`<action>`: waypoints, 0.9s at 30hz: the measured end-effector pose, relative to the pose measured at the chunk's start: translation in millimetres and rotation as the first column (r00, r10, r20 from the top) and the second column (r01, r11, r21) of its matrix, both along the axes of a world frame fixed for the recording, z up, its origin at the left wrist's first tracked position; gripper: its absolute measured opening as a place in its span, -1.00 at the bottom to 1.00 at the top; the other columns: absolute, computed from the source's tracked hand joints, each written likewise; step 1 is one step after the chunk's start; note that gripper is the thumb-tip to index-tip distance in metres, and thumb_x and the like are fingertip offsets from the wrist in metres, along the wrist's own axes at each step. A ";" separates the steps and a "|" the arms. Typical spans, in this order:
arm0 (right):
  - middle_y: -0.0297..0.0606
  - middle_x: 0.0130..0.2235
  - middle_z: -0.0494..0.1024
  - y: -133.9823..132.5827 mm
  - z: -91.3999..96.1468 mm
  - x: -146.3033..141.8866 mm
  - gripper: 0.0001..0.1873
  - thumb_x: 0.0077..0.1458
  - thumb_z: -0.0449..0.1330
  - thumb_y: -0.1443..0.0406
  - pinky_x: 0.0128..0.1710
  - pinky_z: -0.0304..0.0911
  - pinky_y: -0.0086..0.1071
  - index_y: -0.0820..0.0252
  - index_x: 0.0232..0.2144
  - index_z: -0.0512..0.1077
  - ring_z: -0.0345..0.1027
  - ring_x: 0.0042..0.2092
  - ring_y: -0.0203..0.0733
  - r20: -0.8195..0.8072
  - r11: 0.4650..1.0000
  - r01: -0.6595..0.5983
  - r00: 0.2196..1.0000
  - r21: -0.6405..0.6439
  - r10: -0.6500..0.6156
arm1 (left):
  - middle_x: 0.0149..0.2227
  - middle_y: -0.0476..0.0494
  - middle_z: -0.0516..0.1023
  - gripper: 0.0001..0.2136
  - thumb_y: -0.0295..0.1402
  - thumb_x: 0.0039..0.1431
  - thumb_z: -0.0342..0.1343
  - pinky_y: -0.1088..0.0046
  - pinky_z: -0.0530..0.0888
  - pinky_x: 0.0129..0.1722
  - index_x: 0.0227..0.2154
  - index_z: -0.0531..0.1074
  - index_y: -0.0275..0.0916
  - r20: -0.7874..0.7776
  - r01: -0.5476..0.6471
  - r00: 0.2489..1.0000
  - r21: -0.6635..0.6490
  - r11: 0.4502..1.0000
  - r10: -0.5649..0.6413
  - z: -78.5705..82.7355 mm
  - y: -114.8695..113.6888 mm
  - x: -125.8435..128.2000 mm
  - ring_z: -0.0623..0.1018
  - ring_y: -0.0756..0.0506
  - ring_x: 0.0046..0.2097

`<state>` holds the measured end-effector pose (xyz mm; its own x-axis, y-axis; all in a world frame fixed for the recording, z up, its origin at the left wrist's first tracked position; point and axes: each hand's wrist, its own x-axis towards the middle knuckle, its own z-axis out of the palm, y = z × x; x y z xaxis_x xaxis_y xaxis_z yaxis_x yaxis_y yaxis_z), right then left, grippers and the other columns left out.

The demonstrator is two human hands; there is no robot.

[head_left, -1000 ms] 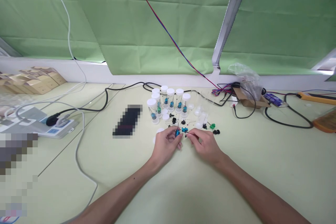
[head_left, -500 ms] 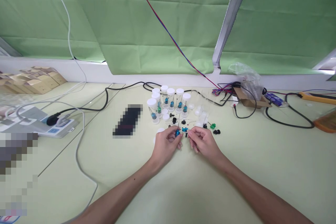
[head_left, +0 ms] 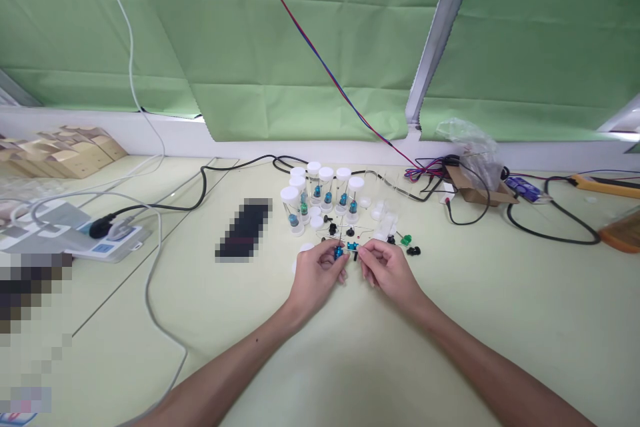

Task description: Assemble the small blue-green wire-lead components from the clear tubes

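My left hand [head_left: 317, 273] is closed, its thumb and fingers pinching a small blue part [head_left: 339, 252] from which a thin dark rod sticks up. Opposite it, my right hand [head_left: 387, 270] pinches a thin pale rod [head_left: 358, 250] that points toward the left hand. Between the fingertips sits a second small blue piece [head_left: 352, 246]; whether it is on the rod or on the table behind, I cannot tell. Just beyond the hands lie small black parts [head_left: 333, 229] and a green part [head_left: 406, 239]. White-capped clear tubes [head_left: 325, 190] with blue parts inside stand behind them.
A pixelated dark rectangle [head_left: 244, 230] lies to the left. Further left are a power strip [head_left: 107, 247] and cardboard boxes [head_left: 75, 153]. At the back right, a plastic bag [head_left: 473, 150] sits in a cardboard box [head_left: 475, 195], with cables around it. Clear plastic pieces [head_left: 385, 227] lie behind my right hand.
Both hands hold nearly the same pose and grip. The view has shifted very slightly.
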<state>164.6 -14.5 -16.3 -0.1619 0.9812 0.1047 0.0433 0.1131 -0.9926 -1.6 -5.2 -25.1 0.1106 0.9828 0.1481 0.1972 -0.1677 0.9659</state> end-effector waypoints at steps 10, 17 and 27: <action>-0.39 -0.55 0.42 -1.6 -2.5 -0.3 -0.78 0.16 0.21 0.14 -0.56 0.17 -0.47 0.19 -0.27 0.44 0.22 -0.57 -0.35 0.037 0.993 0.079 0.996 0.090 -0.083 | -0.56 0.05 0.44 -0.80 -0.25 0.08 0.20 0.50 0.45 -0.54 -0.29 0.46 -0.25 0.066 0.013 0.998 -0.030 0.999 -0.010 3.8 0.0 1.3 0.50 -0.01 -0.58; -0.34 -0.50 0.47 -1.7 -3.1 0.4 -0.82 0.15 0.22 0.19 -0.53 0.25 -0.47 0.19 -0.30 0.51 0.29 -0.54 -0.33 0.047 0.985 0.072 0.996 0.155 -0.080 | -0.58 0.07 0.41 -0.79 -0.24 0.07 0.21 0.51 0.45 -0.56 -0.29 0.45 -0.26 0.084 0.027 0.996 -0.048 0.998 -0.023 4.8 0.5 1.0 0.50 -0.01 -0.58; -0.24 -0.34 0.56 -1.2 -2.7 4.2 -0.76 0.27 0.08 0.25 -0.36 0.35 -0.36 0.16 -0.17 0.54 0.38 -0.41 -0.26 0.043 0.973 -0.084 0.996 0.217 0.076 | -0.59 0.06 0.39 -0.77 -0.22 0.05 0.23 0.52 0.45 -0.54 -0.31 0.45 -0.27 0.120 0.029 0.993 -0.101 0.994 -0.017 8.3 0.6 1.5 0.49 -0.01 -0.57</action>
<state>168.8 -15.7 -18.9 -0.2460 0.9190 0.3080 0.0586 0.3313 -0.9417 -0.1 -4.6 -16.7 0.1207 0.9908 0.0605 0.0774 -0.0702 0.9945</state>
